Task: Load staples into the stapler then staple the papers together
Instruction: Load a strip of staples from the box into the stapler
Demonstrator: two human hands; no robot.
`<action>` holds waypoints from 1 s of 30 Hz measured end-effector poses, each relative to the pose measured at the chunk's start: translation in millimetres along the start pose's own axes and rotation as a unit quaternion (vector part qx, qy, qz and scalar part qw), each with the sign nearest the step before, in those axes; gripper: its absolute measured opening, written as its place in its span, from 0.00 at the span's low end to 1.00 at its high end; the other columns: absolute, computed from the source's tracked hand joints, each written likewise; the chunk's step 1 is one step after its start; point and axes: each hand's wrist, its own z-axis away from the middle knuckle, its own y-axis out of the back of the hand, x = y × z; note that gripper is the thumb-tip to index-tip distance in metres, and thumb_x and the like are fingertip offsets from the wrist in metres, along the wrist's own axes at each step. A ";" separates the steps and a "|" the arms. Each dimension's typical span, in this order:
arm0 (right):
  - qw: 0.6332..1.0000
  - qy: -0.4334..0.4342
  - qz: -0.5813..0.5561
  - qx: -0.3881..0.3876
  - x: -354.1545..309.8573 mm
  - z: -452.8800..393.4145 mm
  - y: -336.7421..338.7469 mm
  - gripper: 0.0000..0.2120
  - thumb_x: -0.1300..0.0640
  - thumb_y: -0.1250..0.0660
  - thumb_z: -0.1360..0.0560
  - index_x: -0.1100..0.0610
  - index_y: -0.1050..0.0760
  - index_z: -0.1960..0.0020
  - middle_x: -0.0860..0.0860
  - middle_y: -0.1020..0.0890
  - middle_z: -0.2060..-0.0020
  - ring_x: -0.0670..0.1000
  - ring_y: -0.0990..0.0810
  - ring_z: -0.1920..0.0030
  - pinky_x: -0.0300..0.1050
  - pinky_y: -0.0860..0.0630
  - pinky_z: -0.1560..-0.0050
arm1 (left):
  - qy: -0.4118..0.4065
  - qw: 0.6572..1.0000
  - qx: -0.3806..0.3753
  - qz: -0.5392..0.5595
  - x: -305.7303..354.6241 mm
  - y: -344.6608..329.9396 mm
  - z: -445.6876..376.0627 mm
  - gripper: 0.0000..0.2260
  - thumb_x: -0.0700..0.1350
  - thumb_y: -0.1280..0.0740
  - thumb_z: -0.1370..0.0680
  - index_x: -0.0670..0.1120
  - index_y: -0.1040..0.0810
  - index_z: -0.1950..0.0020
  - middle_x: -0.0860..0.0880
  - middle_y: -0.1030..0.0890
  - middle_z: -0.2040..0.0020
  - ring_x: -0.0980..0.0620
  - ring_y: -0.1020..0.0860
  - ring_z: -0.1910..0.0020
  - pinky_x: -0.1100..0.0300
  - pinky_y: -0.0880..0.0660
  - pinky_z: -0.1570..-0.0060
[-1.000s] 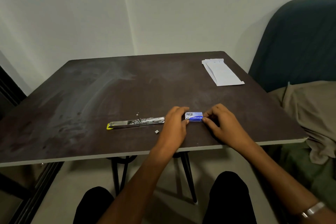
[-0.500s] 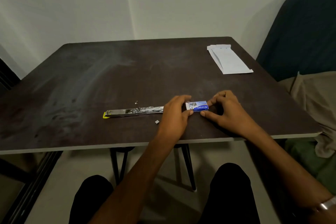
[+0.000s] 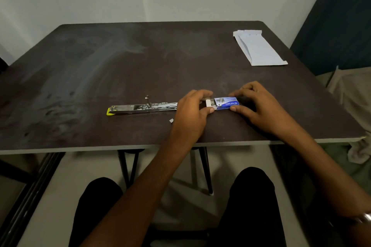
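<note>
A small blue staple box (image 3: 226, 103) lies on the dark table (image 3: 140, 62) near its front edge. My right hand (image 3: 253, 106) pinches the blue sleeve between thumb and fingers. My left hand (image 3: 192, 114) grips the white inner tray (image 3: 209, 103), which sticks out of the sleeve's left end. The metal stapler (image 3: 140, 108) lies folded out flat to the left, with a yellow tip at its far left end; its right end is hidden behind my left hand. Folded white papers (image 3: 259, 48) rest at the back right of the table.
A tiny pale scrap (image 3: 171, 120) lies on the table just in front of the stapler. A dark blue cushion (image 3: 337, 22) and a beige cloth (image 3: 349, 90) sit right of the table. My knees and the table legs show below the front edge.
The white inner tray has slid out of the blue sleeve to the left. My head has tilted down, so the table sits lower and closer in view.
</note>
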 end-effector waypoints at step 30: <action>0.996 0.067 0.044 -0.050 -11.5 -19.1 26.8 0.16 0.52 0.31 0.26 0.48 0.25 0.39 0.46 0.28 0.47 0.40 0.28 0.55 0.26 0.34 0.56 | -0.013 0.999 0.029 0.019 -3.6 3.7 3.0 0.11 0.36 0.29 0.27 0.43 0.19 0.45 0.49 0.17 0.48 0.61 0.23 0.51 0.82 0.32 0.50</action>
